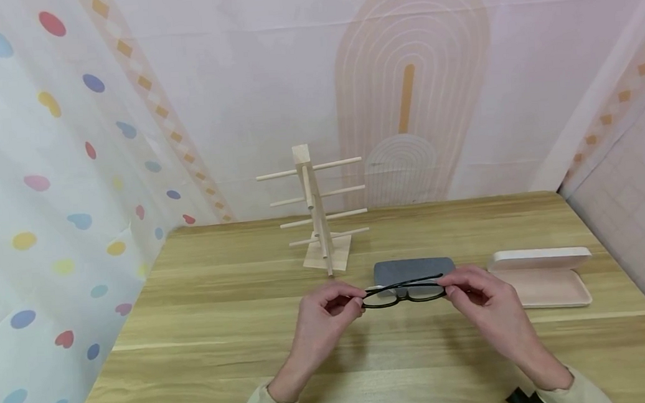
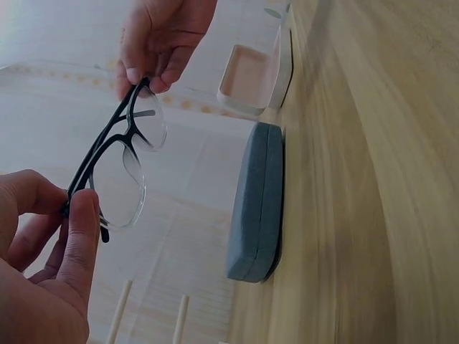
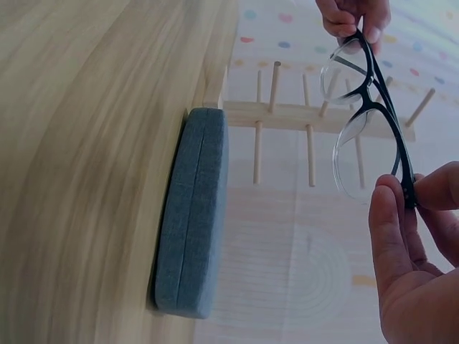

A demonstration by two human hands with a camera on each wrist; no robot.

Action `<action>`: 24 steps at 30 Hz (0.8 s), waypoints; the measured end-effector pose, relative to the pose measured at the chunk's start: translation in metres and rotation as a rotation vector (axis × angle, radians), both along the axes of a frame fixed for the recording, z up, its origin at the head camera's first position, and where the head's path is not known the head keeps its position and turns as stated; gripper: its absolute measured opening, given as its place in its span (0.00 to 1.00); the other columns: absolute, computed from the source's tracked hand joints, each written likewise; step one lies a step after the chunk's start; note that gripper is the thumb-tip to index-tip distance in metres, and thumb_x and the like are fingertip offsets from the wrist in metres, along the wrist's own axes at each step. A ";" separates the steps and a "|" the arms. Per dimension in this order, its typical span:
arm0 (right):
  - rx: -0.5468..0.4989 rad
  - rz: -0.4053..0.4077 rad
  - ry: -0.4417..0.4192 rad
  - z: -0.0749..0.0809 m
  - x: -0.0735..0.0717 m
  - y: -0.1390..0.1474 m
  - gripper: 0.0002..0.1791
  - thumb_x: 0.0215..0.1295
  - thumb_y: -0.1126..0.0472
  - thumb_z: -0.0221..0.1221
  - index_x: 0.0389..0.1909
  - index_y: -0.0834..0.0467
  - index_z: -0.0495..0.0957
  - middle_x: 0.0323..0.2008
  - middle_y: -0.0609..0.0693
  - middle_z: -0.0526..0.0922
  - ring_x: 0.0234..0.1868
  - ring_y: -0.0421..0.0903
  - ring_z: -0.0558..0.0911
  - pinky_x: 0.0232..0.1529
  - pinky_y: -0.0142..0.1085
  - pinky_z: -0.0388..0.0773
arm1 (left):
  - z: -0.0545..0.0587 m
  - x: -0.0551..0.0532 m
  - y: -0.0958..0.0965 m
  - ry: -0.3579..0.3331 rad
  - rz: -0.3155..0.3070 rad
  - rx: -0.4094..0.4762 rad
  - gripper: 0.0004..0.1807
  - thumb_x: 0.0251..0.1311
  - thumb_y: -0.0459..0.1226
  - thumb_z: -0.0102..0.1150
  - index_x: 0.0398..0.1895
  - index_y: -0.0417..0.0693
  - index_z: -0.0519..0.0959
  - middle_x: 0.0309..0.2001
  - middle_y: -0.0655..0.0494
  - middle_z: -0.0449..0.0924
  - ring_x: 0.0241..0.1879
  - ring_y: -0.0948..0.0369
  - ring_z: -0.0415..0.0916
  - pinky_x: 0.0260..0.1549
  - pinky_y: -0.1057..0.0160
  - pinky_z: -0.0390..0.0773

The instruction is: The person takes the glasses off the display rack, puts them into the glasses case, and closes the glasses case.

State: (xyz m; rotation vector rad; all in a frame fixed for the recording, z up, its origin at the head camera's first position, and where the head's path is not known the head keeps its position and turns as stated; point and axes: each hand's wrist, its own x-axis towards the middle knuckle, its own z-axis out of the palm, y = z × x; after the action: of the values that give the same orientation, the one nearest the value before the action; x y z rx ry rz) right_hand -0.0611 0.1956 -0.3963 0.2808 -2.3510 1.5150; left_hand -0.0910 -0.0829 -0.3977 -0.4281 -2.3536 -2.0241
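A pair of black-framed eyeglasses (image 1: pixel 403 297) is held up above the table between both hands, with its temple arms folded behind the lenses. My left hand (image 1: pixel 326 313) pinches one end of the frame between thumb and fingers. At the opposite end, my right hand (image 1: pixel 489 305) pinches the other corner the same way. Just behind the glasses in the head view lies a closed grey-blue glasses case (image 1: pixel 414 269), partly hidden by them. Both wrist views show this case (image 2: pixel 256 204) resting on the table below the glasses (image 3: pixel 369 100).
A wooden display stand (image 1: pixel 318 214) with several horizontal pegs rises at the back middle of the wooden table (image 1: pixel 208 334). To the right lies an opened white glasses case (image 1: pixel 547 289) with a pale pink inside. Patterned curtains (image 1: pixel 246 75) hang behind and left of the table.
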 end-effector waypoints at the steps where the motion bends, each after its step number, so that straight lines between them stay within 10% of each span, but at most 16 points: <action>1: -0.006 -0.001 -0.021 0.000 0.000 0.001 0.09 0.69 0.72 0.63 0.44 0.59 0.87 0.42 0.51 0.86 0.38 0.35 0.84 0.39 0.25 0.82 | 0.000 0.000 0.001 -0.014 -0.006 0.005 0.08 0.60 0.23 0.63 0.39 0.37 0.89 0.36 0.46 0.85 0.32 0.63 0.85 0.37 0.66 0.86; 18: -0.118 0.100 -0.099 0.001 0.008 0.034 0.11 0.70 0.74 0.61 0.51 0.68 0.83 0.40 0.48 0.89 0.41 0.37 0.88 0.42 0.29 0.85 | -0.008 -0.002 0.017 -0.219 -0.131 0.186 0.11 0.64 0.24 0.62 0.46 0.24 0.83 0.43 0.31 0.85 0.33 0.65 0.86 0.42 0.62 0.87; 24: -0.064 0.070 -0.111 0.003 0.014 0.044 0.11 0.70 0.71 0.64 0.51 0.65 0.84 0.40 0.45 0.90 0.40 0.37 0.88 0.39 0.29 0.84 | -0.007 -0.001 0.024 -0.312 -0.150 0.274 0.12 0.64 0.24 0.61 0.47 0.21 0.81 0.39 0.43 0.87 0.34 0.63 0.86 0.43 0.62 0.86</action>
State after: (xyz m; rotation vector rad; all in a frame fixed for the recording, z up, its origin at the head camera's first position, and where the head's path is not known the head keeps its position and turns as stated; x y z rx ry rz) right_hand -0.0472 0.2397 -0.3935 0.2727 -2.3946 1.6759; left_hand -0.0922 -0.0587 -0.4044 -0.3076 -2.1990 -2.6091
